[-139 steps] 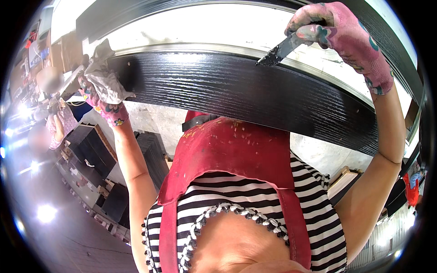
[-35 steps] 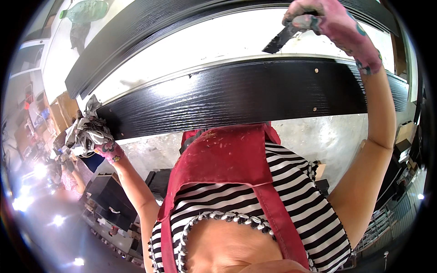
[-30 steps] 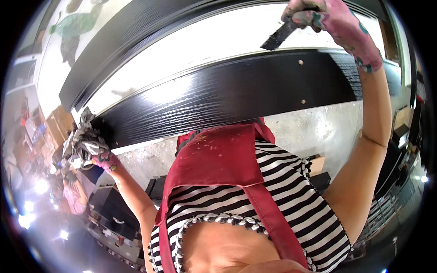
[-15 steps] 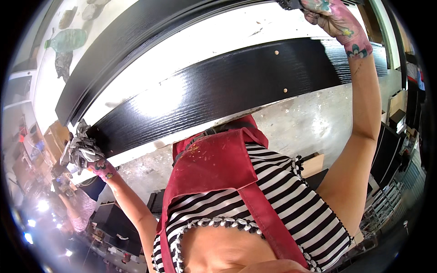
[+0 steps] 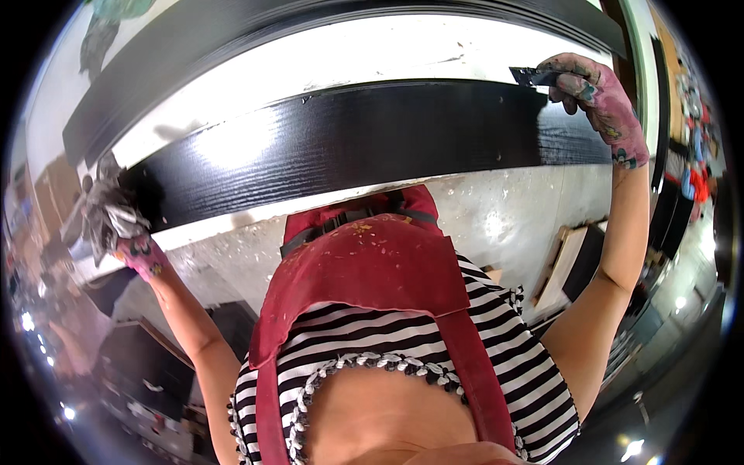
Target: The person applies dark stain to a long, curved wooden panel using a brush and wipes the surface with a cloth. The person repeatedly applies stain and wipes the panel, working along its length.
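Observation:
A long black wood-grain board (image 5: 349,139) lies across in front of me, glossy along most of its length and paler, streaked with reflections, at its right end. In a pink flowered glove, my right hand (image 5: 597,97) pinches a small flat paintbrush (image 5: 533,76), its head dark with paint, just beyond the board's far edge near the right end. Whether the brush touches the board, I cannot tell. At the board's left end, my left hand (image 5: 139,252), gloved alike, is closed on a crumpled grey rag (image 5: 105,213); the rag hides most of its fingers.
A second black moulded board (image 5: 232,50) curves along the far side, past a white surface (image 5: 325,58) with dark specks. Speckled grey floor (image 5: 480,205) shows below the near edge. Dark panels (image 5: 147,364) stand at lower left, and a pale wooden piece (image 5: 562,267) lies at right.
My right hand has come nearer with the brush, from the top edge to the board's far edge. My left hand stays at the left end with the rag. The view has shifted.

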The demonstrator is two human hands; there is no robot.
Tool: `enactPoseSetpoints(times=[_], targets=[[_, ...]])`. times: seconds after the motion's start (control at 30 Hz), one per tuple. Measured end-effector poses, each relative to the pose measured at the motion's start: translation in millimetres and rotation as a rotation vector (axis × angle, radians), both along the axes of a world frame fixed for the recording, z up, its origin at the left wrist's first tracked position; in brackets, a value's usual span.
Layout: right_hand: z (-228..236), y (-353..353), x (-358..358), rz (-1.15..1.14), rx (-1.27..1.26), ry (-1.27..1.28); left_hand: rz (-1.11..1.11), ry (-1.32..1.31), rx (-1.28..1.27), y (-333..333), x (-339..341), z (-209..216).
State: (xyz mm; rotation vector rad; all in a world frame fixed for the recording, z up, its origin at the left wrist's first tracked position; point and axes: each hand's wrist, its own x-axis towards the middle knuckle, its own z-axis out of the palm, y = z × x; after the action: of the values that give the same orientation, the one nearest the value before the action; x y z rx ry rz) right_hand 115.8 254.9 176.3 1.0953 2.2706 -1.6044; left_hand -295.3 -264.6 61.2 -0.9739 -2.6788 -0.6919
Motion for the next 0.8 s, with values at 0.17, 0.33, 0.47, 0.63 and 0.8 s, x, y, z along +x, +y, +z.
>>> enactPoseSetpoints(times=[0.17, 0.33, 0.47, 0.63, 0.8], targets=[[-21, 34, -44, 0.214, -0.029, -0.038, 0.078, -0.270, 0.465, 28, 79, 16], [-46, 61, -53, 0.291, -0.200, 0.042, 0.352, -0.505, 0.981, 99, 196, -4], [-62, 78, -58, 0.448, -0.251, 0.084, 0.402, -0.347, 0.676, 139, 217, -6], [-71, 83, -75, 0.623, -0.348, 0.155, 0.455, -0.369, 0.839, 147, 207, 2], [-75, 82, -81, 0.756, -0.224, 0.222, 0.335, -0.452, 0.895, 139, 206, -3]])
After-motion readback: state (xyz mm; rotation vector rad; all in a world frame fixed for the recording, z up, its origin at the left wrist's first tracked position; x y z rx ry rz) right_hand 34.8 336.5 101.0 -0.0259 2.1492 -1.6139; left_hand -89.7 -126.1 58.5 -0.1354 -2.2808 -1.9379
